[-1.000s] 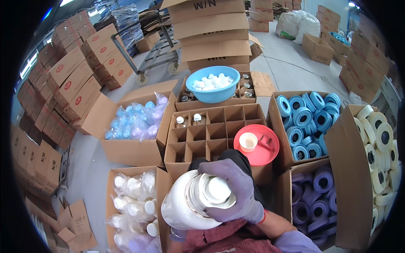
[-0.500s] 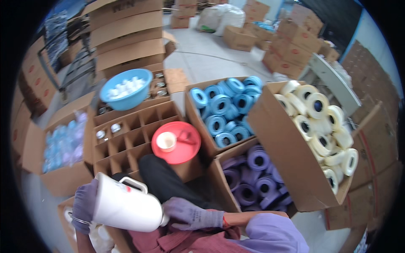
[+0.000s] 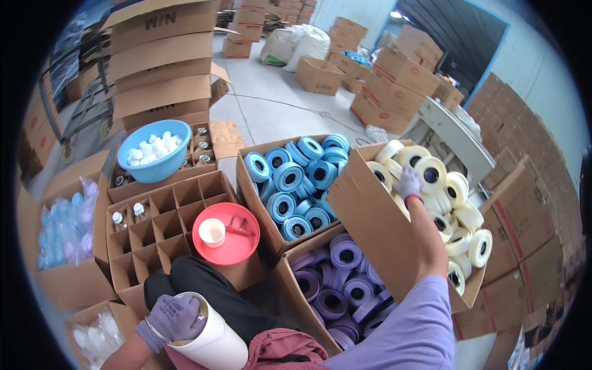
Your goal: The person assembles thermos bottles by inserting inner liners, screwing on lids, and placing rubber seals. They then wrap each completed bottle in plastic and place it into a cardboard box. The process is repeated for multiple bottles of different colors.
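My left hand (image 3: 176, 317), in a grey-purple glove with a wire loop at the wrist, is closed on the rim of a white jug (image 3: 216, 345). The jug lies tilted over my lap, its open end toward the hand; something shiny shows inside, partly hidden by the fingers. My right hand (image 3: 409, 184), gloved too, reaches far right into a tilted carton (image 3: 382, 231) of cream ring-shaped parts (image 3: 430, 174). Its fingers are stretched out among the rings, and no part is seen lifted.
Cartons of blue rings (image 3: 288, 177) and purple rings (image 3: 345, 254) stand between my arms. A red lid (image 3: 246, 251) carries a cream cup (image 3: 212, 232). Left are a divided carton (image 3: 163, 225), a blue basin (image 3: 154, 174) of white caps and a carton of bagged parts (image 3: 68, 231).
My right hand has left the jug and reached into the carton of cream rings. The jug has turned, its open end now facing up beside my left hand. The view has shifted right.
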Available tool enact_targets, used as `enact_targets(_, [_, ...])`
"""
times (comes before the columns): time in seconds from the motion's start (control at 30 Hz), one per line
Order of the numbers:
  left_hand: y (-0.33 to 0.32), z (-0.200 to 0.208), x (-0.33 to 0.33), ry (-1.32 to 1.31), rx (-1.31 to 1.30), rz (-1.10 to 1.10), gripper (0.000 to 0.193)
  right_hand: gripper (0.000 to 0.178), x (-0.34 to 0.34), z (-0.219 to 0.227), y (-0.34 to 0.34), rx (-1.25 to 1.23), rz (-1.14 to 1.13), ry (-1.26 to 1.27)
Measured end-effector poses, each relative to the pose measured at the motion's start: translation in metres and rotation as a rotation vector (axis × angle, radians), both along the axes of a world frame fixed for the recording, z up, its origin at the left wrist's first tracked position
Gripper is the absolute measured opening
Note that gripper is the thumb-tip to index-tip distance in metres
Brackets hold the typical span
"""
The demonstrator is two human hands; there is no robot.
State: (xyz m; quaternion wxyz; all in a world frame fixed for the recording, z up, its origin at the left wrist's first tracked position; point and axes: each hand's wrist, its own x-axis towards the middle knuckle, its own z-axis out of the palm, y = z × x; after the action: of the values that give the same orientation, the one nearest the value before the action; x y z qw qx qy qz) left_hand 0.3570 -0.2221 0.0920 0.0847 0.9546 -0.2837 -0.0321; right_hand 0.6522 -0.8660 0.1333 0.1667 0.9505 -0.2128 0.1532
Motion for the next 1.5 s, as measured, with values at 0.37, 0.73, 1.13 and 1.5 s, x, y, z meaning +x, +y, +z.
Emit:
enact_targets(0.37, [-0.006, 0.027, -0.007, -0.538, -0.303, 0.317, 0.068, 0.032, -0.122, 0.078, 0.287, 1.661, 1.037, -0.344])
enact_targets(0.73, [0.005, 0.054, -0.032, -0.155, -1.81, 0.597, 0.061, 0.072, -0.209, 0.044, 0.503, 0.565, 2.021, -0.335])
enact_targets(1.13, [0.005, 0.05, -0.042, -0.331, -1.244, 0.565, 0.074, 0.068, -0.225, 0.021, 0.52, 1.804, 1.54, 0.338])
enact_targets(1.5, [0.054, 0.023, -0.069, -0.26, -0.605, 0.067, 0.071, 0.032, -0.188, -0.028, 0.445, 1.831, 1.014, 0.866])
